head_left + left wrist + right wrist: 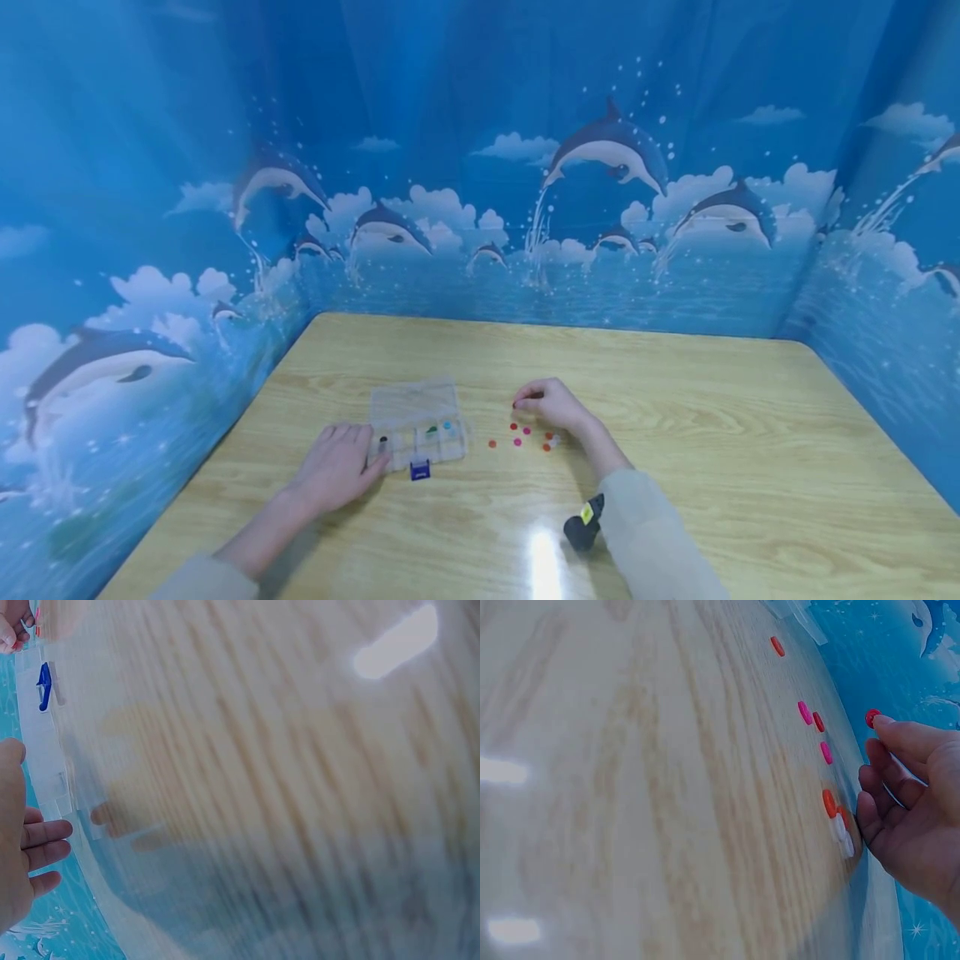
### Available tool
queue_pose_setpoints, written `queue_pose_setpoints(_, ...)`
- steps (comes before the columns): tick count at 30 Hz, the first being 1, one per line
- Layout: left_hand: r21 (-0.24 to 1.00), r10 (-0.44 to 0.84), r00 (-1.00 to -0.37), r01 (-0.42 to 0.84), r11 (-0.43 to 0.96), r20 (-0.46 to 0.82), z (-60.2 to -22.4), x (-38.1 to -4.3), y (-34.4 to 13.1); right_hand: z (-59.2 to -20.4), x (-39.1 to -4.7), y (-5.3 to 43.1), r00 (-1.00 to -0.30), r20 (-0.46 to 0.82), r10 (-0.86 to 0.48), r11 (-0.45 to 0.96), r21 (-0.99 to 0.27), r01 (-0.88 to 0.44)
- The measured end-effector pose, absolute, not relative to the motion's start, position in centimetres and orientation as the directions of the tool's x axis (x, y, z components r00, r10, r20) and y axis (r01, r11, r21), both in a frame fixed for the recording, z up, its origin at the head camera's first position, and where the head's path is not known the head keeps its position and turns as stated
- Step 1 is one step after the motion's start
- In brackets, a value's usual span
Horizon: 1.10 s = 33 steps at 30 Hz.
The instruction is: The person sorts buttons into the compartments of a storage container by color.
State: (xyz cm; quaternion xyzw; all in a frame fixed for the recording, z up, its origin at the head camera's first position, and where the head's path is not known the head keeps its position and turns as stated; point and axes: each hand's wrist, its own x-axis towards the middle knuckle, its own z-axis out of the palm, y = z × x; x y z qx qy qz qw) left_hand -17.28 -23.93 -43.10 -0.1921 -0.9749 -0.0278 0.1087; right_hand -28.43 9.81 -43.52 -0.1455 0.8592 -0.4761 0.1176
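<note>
A red button [872, 718] is pinched between the thumb and forefinger of the right hand [551, 404], held above the table with the other fingers loosely bent. It is right of the box and just beyond the loose buttons. Nearer on the table lie another red button [513, 427], two pink buttons [804, 712], an orange button [492, 444] to the left, and to the right two more orange ones touching or almost touching white pieces [840, 827].

To the left sits a clear box [405, 440], its lid [412, 402] open toward the far side and a blue latch [420, 470] at the near edge. Its compartments hold a black piece, something green and a blue piece. The left hand [337, 458] rests against its left end, fingers straight and slightly spread. Around the wooden table [712, 433] hangs a dolphin-print curtain [450, 83].
</note>
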Motion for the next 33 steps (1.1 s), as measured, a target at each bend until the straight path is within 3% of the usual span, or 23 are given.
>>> queue_pose_setpoints(33, 0.014, 0.363, -0.909, 0.373, 0.928, 0.207, -42.84, -17.09, -23.76, -42.59, -27.98, 8.84, -0.931, -0.047, -0.362, 0.289, -0.955, -0.064)
